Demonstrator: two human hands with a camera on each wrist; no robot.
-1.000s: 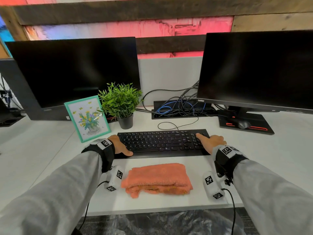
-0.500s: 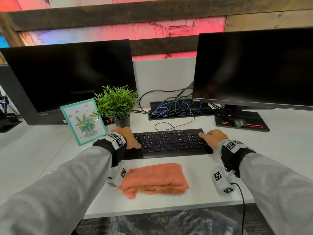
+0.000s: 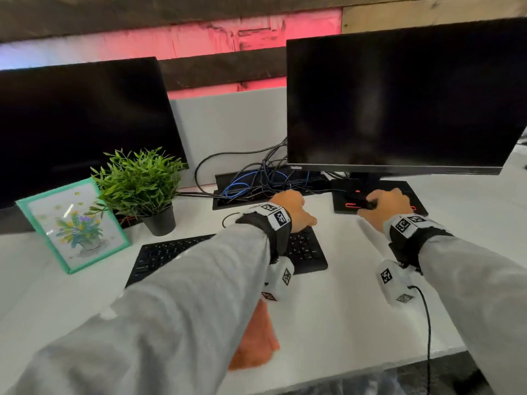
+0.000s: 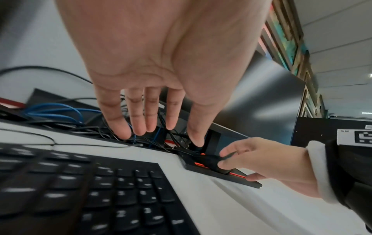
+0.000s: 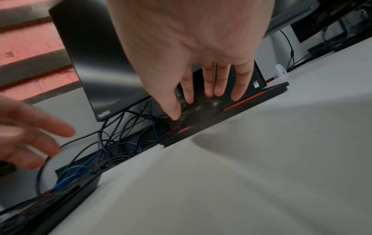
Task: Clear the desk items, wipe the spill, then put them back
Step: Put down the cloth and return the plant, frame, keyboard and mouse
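Observation:
The black keyboard (image 3: 176,252) lies on the white desk (image 3: 356,309), with my left forearm across it. My left hand (image 3: 296,206) hovers open over the keyboard's far right corner, its straight fingers (image 4: 138,120) pointing at the cable tangle (image 3: 256,181). My right hand (image 3: 379,201) holds the black mouse (image 3: 366,205) on the right monitor's black base (image 3: 402,192), thumb on one side and fingers (image 5: 209,82) over the top. The folded orange cloth (image 3: 256,343) lies near the front edge, mostly hidden under my left sleeve.
A potted green plant (image 3: 142,181) and a teal picture frame (image 3: 74,223) stand left of the keyboard. Two dark monitors (image 3: 399,104) rise at the back. The open cable tray with blue and black cables sits behind the keyboard.
Both hands left the keyboard's ends. The right hand reached forward to the mouse on the monitor base; the left hand crossed to the keyboard's far right corner. The keyboard now lies slanted.

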